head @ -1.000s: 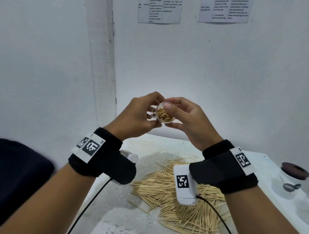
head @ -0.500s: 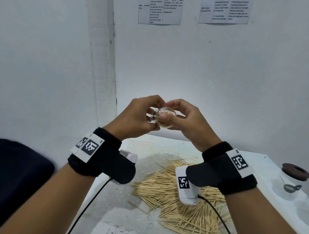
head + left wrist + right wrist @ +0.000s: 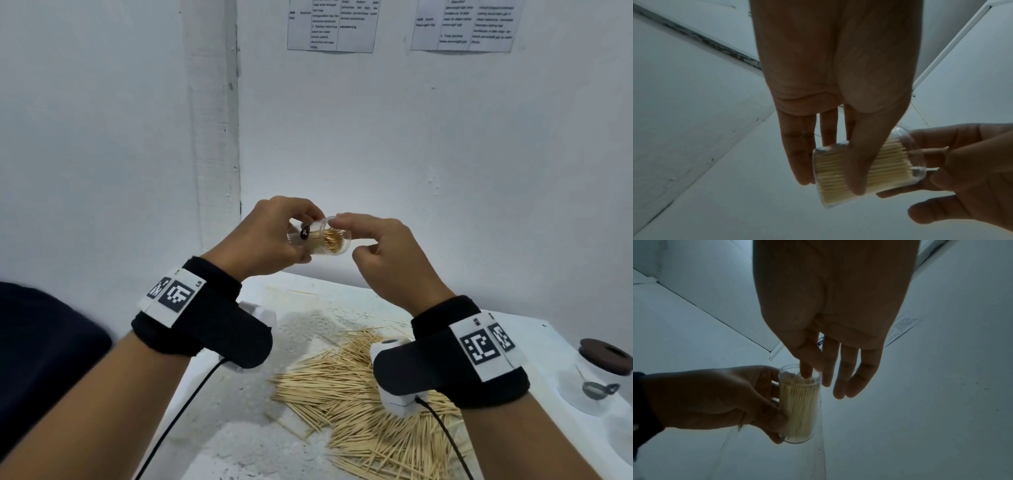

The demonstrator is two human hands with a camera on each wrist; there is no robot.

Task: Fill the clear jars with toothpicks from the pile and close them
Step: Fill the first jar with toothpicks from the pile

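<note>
While the left hand [image 3: 263,240] grips the tilted, packed clear jar [image 3: 322,240] above the bench [image 3: 548,342], the right hand [image 3: 387,260], fingers relaxed, touches its open mouth; further tipping could spill toothpicks [image 3: 334,240].

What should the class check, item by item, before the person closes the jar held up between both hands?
1. Jar gripped by left hand: ok.
2. Jar packed with toothpicks: ok.
3. Toothpicks sit below the rim: ok in the left wrist view.
4. Right hand clear of the mouth: not ok, a fingertip rests there.
5. Lid ready in hand: not ok, none is held.
6. Pile left for other jars: ok.
</note>
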